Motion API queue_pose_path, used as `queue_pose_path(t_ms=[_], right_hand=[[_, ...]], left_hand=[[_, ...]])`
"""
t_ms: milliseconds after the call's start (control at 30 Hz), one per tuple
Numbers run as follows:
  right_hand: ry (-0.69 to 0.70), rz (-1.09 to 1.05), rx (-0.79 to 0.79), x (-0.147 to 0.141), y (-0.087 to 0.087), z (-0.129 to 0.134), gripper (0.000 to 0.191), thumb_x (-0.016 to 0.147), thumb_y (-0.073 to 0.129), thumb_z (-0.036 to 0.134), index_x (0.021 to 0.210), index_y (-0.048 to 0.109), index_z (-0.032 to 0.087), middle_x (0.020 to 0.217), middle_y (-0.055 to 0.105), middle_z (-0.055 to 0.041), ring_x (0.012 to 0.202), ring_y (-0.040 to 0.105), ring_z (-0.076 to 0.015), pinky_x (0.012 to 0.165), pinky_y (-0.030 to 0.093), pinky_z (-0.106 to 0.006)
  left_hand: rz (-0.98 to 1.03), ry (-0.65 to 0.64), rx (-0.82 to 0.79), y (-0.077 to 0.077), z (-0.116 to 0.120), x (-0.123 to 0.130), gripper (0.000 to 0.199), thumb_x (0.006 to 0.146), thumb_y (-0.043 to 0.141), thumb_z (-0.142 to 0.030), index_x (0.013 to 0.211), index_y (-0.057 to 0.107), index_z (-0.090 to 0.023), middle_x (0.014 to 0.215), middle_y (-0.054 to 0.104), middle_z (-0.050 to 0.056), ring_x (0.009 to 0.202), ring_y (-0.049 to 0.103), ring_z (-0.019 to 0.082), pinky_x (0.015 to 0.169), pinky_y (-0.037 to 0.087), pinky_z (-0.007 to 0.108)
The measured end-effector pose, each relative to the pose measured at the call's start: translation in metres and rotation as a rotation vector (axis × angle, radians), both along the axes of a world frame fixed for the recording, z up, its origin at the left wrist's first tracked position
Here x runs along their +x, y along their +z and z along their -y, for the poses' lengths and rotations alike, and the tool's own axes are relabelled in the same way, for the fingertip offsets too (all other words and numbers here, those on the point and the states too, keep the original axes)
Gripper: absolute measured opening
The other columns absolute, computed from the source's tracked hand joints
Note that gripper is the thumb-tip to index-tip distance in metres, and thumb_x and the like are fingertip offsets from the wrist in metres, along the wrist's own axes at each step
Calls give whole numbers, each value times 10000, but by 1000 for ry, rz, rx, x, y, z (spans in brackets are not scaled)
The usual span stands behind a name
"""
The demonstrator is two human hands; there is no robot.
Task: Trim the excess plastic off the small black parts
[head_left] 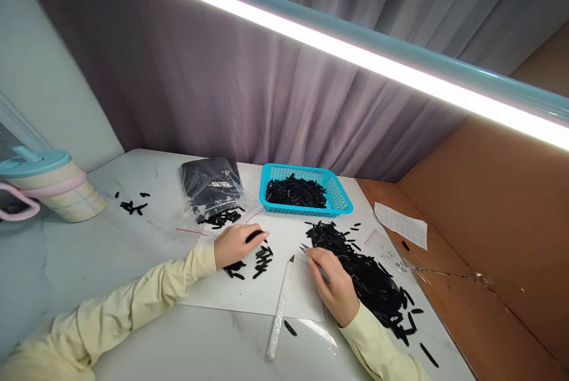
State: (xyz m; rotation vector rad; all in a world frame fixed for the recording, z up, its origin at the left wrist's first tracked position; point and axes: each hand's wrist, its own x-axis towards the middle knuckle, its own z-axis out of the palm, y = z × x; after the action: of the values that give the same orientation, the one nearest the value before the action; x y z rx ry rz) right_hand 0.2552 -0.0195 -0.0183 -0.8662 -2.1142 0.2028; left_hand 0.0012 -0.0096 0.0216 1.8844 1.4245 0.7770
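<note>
My left hand (237,245) is closed on a slim black oval piece (255,236), pinched between thumb and fingers over the white sheet (213,295). Similar black pieces (263,261) lie in a short row beside it, with others partly hidden under the hand. My right hand (332,280) is closed around a slender metal tool, probably tweezers (304,247), whose pointed tips stick out past the fingers. Most of that tool is hidden by the hand. Between the hands lies a white pen-like tool (281,310) with a dark slanted tip.
A big heap of black pieces (368,277) spreads right of my right hand. Behind are a blue basket (306,211) holding more and a clear plastic bag (211,185) with black contents. A lidded cup (66,191) stands left. A bright lamp tube (333,43) crosses above.
</note>
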Motion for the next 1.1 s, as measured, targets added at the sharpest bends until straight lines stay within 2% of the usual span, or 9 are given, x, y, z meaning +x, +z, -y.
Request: queue_pose_path(t_ms=[133, 267, 333, 433, 567, 700, 867, 1000, 1100], right_hand=[[1, -10, -3, 0, 0, 0, 206, 860, 453, 87, 1015, 547, 185, 933, 634, -93, 930, 580, -215, 802, 501, -389], [0, -20, 0, 0, 0, -1, 199, 856, 459, 87, 1001, 554, 184, 929, 638, -91, 923, 584, -213, 800, 506, -386], [-4, -25, 0, 0, 0, -1, 198, 857, 459, 94, 998, 560, 187, 924, 642, -89, 920, 588, -214, 800, 508, -387], [-9, -23, -11, 0, 0, -1, 194, 861, 453, 104, 993, 567, 191, 920, 646, -89, 916, 595, -215, 799, 511, -391], [-5, -18, -25, -1, 2, 0, 188, 865, 448, 109, 982, 570, 192, 907, 650, -90, 904, 602, -214, 792, 519, -392], [0, -25, -23, -2, 3, 0, 181, 866, 447, 119, 970, 575, 195, 896, 650, -89, 889, 606, -213, 783, 525, -387], [-2, -47, -35, -3, 7, 1, 170, 870, 443, 111, 965, 559, 190, 891, 642, -86, 884, 598, -205, 786, 512, -369], [39, 23, -144, -18, 19, 3, 129, 892, 420, 164, 933, 537, 201, 860, 636, -71, 834, 604, -196, 735, 501, -339], [99, 93, -302, -38, 28, 3, 176, 908, 403, 233, 1074, 447, 193, 827, 633, -52, 741, 607, -172, 661, 494, -297]], left_hand=[[306, 17, -338, 14, -6, -5, 371, 826, 369, -465, 705, 532, -155, 521, 323, -43, 457, 306, 102, 455, 273, 228], [591, -34, -692, 13, -10, -8, 320, 776, 391, -427, 729, 521, -138, 543, 289, -62, 380, 195, 56, 360, 209, 199], [710, -33, -807, 10, -11, -9, 261, 736, 442, -393, 714, 498, -139, 583, 334, -52, 377, 208, 39, 348, 206, 181], [850, -3, -915, 8, -12, -8, 237, 707, 496, -367, 714, 489, -131, 641, 413, -24, 402, 310, 36, 337, 185, 154], [956, 46, -989, 8, -13, -7, 252, 698, 531, -378, 684, 465, -134, 642, 444, -19, 447, 406, 49, 340, 200, 137], [969, 57, -1028, 5, -13, -7, 359, 701, 521, -495, 642, 427, -154, 585, 417, -35, 441, 435, 71, 335, 215, 144], [893, 7, -1003, 3, -11, -4, 404, 756, 451, -502, 551, 353, -167, 481, 338, -67, 296, 268, 30, 294, 124, 157], [777, -63, -958, 8, -6, 5, 411, 767, 469, -470, 513, 392, -156, 430, 356, -57, 260, 225, 22, 293, 55, 174], [710, -109, -922, 12, -8, 13, 385, 756, 502, -438, 521, 435, -140, 431, 376, -51, 276, 241, 20, 305, 55, 171]])
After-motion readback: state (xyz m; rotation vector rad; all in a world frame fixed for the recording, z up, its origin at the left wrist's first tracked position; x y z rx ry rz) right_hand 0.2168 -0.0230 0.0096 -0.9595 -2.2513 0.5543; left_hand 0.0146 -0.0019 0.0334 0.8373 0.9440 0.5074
